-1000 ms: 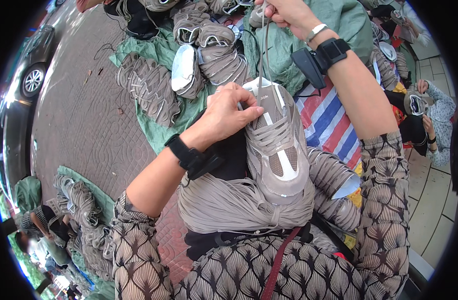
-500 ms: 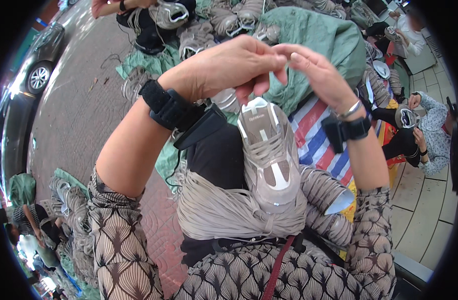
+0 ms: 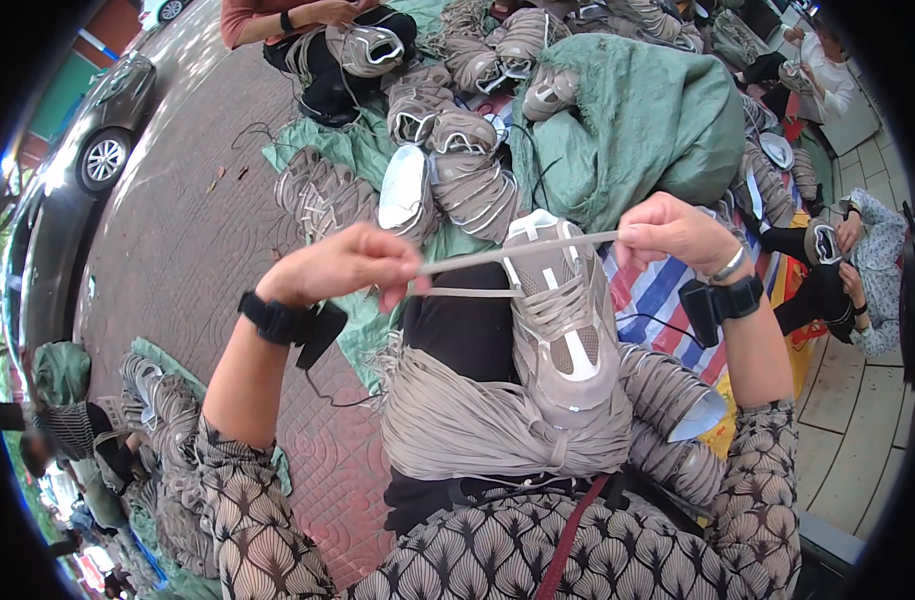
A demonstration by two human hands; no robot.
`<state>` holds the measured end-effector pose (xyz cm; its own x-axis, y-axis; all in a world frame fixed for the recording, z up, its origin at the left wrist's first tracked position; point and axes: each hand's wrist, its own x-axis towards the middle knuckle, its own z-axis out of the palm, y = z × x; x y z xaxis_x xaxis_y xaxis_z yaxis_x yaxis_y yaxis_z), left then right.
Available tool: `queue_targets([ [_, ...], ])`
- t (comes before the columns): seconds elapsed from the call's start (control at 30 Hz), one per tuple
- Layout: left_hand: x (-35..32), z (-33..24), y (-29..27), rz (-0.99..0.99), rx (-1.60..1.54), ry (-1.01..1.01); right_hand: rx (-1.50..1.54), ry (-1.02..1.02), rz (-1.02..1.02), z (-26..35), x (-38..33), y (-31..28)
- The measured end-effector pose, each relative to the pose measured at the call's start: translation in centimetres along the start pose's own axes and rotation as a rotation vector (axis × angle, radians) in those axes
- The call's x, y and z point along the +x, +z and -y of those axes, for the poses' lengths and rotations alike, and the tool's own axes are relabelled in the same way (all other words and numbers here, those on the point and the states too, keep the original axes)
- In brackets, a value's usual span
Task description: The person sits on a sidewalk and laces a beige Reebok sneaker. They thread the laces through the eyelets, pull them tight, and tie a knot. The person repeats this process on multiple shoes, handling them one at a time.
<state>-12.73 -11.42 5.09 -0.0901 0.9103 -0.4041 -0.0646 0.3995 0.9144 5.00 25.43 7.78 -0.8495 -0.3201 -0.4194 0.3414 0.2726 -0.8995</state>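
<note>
A flat grey shoelace (image 3: 523, 254) is pulled taut across the view, above the tongue of a grey sneaker (image 3: 568, 350) on my lap. My left hand (image 3: 353, 265) pinches one end, slightly blurred, and my right hand (image 3: 673, 235) pinches the other end. The sneaker points its toe toward me, with lacing threaded through its middle. A second strand runs from the lacing to my left hand. Beneath the toe, a thick bundle of grey laces (image 3: 458, 410), tied at its middle, lies across my thighs.
Bundled sneakers (image 3: 473, 185) and a large green sack (image 3: 648, 120) lie ahead. More wrapped shoes (image 3: 668, 395) sit by my right thigh, near a striped sheet (image 3: 648, 290). People hold shoes at far left and right (image 3: 863, 260). A parked car (image 3: 93, 180) stands left.
My hands were close together above the sneaker; they have come down and apart, left hand leftward, with the shoelace now stretched between them. The whole view has shifted slightly.
</note>
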Motion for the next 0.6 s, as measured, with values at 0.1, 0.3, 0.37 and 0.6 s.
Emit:
queue_targets([
  [0.1,-1.3,8.1,-1.0,-0.174,0.04,0.057,0.009,0.018,0.03,-1.5,0.2,1.6],
  [0.3,8.1,-0.7,9.1,-0.647,0.006,0.522,-0.167,-0.037,0.042,2.8,5.9,7.6],
  [0.37,9.3,-1.8,11.0,-0.629,-0.204,0.465,-0.111,-0.003,-0.022,4.5,6.2,8.1],
  [0.6,10.6,1.4,10.0,-0.516,-0.152,0.293,0.007,0.03,-0.117,0.1,5.0,6.0],
])
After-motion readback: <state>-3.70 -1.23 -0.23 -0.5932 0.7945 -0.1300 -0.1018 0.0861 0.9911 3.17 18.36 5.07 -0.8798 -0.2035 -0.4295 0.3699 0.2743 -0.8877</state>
